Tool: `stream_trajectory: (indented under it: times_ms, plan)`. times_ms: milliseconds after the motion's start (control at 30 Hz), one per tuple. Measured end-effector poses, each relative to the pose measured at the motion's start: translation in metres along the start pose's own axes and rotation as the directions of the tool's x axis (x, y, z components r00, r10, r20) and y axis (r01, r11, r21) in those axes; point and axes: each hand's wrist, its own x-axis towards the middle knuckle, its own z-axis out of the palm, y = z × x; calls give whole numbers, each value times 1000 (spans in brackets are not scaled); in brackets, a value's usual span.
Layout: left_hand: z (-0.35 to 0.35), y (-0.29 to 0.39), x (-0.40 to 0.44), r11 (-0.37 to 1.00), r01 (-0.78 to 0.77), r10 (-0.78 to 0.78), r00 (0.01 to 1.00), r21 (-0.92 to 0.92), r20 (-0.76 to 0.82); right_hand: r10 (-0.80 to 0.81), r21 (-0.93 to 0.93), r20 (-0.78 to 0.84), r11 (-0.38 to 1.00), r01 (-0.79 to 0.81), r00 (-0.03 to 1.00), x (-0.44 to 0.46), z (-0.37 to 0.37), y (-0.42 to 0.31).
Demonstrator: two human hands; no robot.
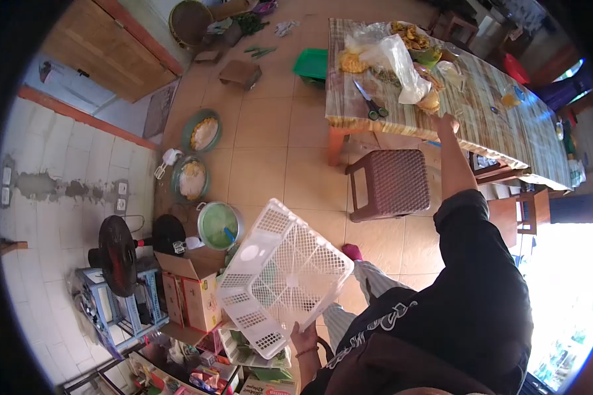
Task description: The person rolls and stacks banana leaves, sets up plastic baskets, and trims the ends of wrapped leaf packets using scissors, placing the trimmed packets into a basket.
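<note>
My left hand (304,340) grips the near rim of a white plastic basket (247,263), its fingers closed on the edge. The basket has perforated sides and hangs tilted, with its inside facing me. My right arm stretches out to the patterned table, where my right hand (447,124) is at the edge with fingers curled; whatever it may hold is hidden. Just beyond it lies a round brownish food item (429,103), beside a crumpled white plastic bag (404,69). Black-handled scissors (374,110) lie on the same tabletop.
A brown woven-look plastic stool (392,183) stands by the table (494,128). On the tiled floor are basins (201,131), a large pot (220,225) with green contents, a hand mixer (169,162) and a green tray (310,64). A fan (117,255) and a cardboard box (190,293) stand left.
</note>
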Motion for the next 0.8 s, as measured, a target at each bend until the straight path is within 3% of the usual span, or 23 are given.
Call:
stream_trajectory:
  times_ms: [33, 67, 100, 167, 233, 267, 300, 333, 367, 433, 467, 533, 567, 600, 667, 733, 767, 800]
  plan:
    - [-4, -4, 5, 948, 38, -60, 996, -315, -61, 49, -13, 27, 999, -49, 998, 14, 27, 11]
    - [-22, -9, 12, 945, 55, -95, 989, -323, -112, 98, -28, 54, 995, -97, 994, 26, 51, 21]
    - [-23, -9, 8, 962, 33, -57, 995, -273, -80, 75, 291, 35, 953, -82, 997, 34, 106, 34]
    - [-28, -13, -9, 982, -21, 16, 1000, -186, -25, 28, 831, -3, 557, -13, 1000, 43, 203, 55]
    - [-60, -24, -11, 988, -68, 70, 997, 135, -13, -5, 946, 110, 307, -103, 994, -86, 138, 5]
    - [-77, -32, -12, 991, -67, 70, 997, 115, -25, -22, 971, 165, 177, -159, 986, -160, 94, -25]
    - [-96, -40, -14, 993, -66, 70, 997, 94, -38, -169, 924, 309, 287, -253, 936, -204, 112, -36]
    - [-112, -46, -17, 993, -50, 43, 996, -105, -74, -309, 859, 439, 420, -293, 844, -248, 129, -46]
    - [-129, -49, -26, 949, -57, 23, 994, -309, -111, -448, 836, 548, 327, -441, 706, -309, 118, -60]
    - [-159, -50, -48, 848, -57, -23, 989, -526, -144, -626, 751, 659, 526, -399, 416, -398, 133, -84]
    - [-183, -55, -55, 838, -85, -33, 978, -538, -205, -653, 718, 694, 654, -238, 302, -443, 138, -99]
    - [-244, -77, -66, 786, -158, -32, 955, -598, -294, -659, 643, 747, 750, 154, 89, -527, 143, -135]
    - [-273, -87, -68, 743, -195, -25, 948, -640, -318, -671, 590, 734, 704, 395, 100, -573, 153, -155]
    - [-296, -99, -76, 701, -227, -25, 940, -676, -341, -874, 761, 467, 318, 565, -137, -605, 174, -169]
    - [-324, -108, -110, 841, -284, 91, 914, -461, -395, -866, 822, 326, 62, 566, -378, -669, 210, -191]
    - [-355, -148, -112, 607, -294, 14, 933, -738, -360, -716, 734, 634, 440, 517, -291, -730, 250, -229]
    - [-366, -158, -115, 459, -293, -24, 940, -838, -342, -704, 713, 650, 434, 551, -286, -768, 255, -244]
    - [-374, -174, -120, 433, -325, -50, 923, -841, -382, -701, 695, 658, 427, 579, -274, -798, 263, -259]
